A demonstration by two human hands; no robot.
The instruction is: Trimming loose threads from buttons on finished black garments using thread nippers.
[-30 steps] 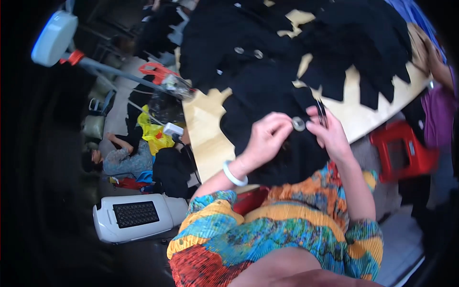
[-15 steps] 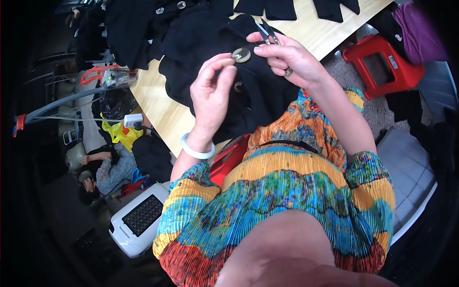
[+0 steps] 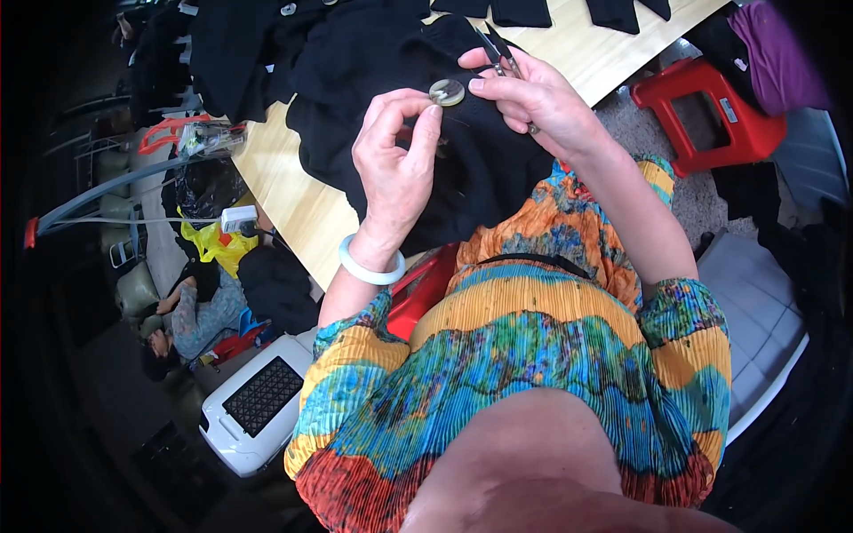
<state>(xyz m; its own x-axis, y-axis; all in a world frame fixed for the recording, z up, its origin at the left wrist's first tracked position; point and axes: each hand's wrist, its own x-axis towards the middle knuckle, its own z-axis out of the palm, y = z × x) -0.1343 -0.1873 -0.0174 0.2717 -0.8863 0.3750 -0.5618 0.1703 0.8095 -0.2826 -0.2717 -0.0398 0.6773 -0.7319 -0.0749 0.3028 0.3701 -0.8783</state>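
Between thumb and fingers, my left hand (image 3: pixel 397 164) pinches a large round button (image 3: pixel 447 92), brown and cream with a pale rim. A pair of thread snips (image 3: pixel 495 51) rests in my right hand (image 3: pixel 551 102), its dark blades pointing up and away. My right thumb and a finger are close to the button's right edge; whether they hold a thread is too fine to tell. Beneath both hands a black garment (image 3: pixel 351 107) is spread over the table and hangs toward my lap.
The pale wooden table (image 3: pixel 277 182) carries more black cloth pieces (image 3: pixel 522 12) at its far side. On the right stands a red plastic stool (image 3: pixel 706 115) beside purple cloth (image 3: pixel 771 53). To the left are a yellow bag (image 3: pixel 218 249), a white plastic appliance (image 3: pixel 258 400) and another person (image 3: pixel 209 315).
My view has shifted slightly, so the table and garment appear a little lower-left or higher. Both hands keep nearly the same pose with the button and snips.
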